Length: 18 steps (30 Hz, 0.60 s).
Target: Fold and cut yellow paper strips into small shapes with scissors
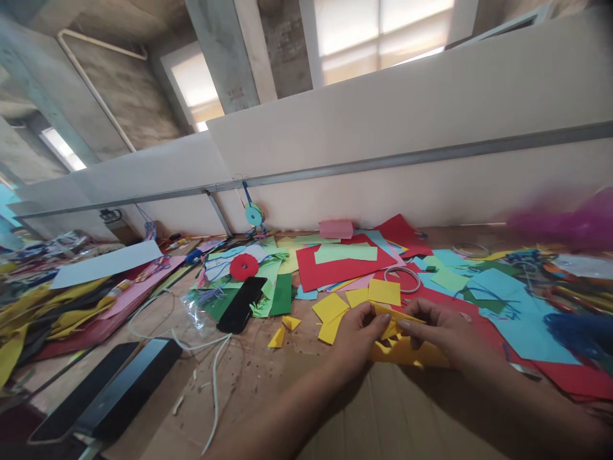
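My left hand [355, 333] pinches the left end of a small folded piece of yellow paper [393, 328]. Thumb and fingers of my right hand [437, 327] close on its right end. Just under my hands lies a larger yellow paper shape [409, 355] with an uneven upper edge, partly covered by them. Several yellow paper squares [330, 308] are spread beyond my left hand, and one more yellow square [384, 292] lies just past my fingertips. To the left are small folded yellow triangles [283, 331].
A black phone [242, 305] and a power bank-like dark block [129, 386] with a white cable [215, 383] lie left. Red sheets [345, 265] and blue paper [531, 313] cover the back and right. A white partition [407, 134] rises behind the table.
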Available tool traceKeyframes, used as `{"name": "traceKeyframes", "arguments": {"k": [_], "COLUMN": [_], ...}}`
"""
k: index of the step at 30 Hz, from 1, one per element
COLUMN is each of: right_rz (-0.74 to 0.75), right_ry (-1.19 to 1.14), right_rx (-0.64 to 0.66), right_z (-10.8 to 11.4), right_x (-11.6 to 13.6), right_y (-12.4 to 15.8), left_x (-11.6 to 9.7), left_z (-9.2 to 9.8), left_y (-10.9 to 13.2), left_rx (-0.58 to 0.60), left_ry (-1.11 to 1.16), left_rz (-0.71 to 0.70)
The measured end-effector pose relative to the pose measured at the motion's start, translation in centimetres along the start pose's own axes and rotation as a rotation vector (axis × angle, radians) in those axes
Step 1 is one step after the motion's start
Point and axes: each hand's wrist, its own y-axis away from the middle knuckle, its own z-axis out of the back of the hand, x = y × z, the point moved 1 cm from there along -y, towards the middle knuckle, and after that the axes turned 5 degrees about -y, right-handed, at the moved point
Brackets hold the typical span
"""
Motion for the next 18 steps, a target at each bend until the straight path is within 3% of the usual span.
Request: {"name": "traceKeyframes", "arguments": {"k": [4, 8, 14, 18], "right_rz": [0.005, 0.042, 0.078, 0.022], "right_ry": [0.058, 0.108, 0.096, 0.045], "right_rx": [0.142, 0.184, 0.065, 0.126], "right_z": [-0.3, -0.6, -1.0, -1.4], "right_x": [-0.5, -0.5, -0.6, -1.1], "right_y": [-0.2, 0.0, 0.5, 0.5], "left_x": [-0.1, -0.3, -0.4, -0.1], "left_z": [0.4, 0.6, -0.2, -0.4], "left_y": [-0.2, -0.2, 0.2, 0.2], "left_rx": [0.008, 0.010, 0.022, -0.025], "left_ry": [-0.094, -0.258, -0.018, 0.013], "left_rz": [-0.022, -0.071, -0.056, -0.043]}}
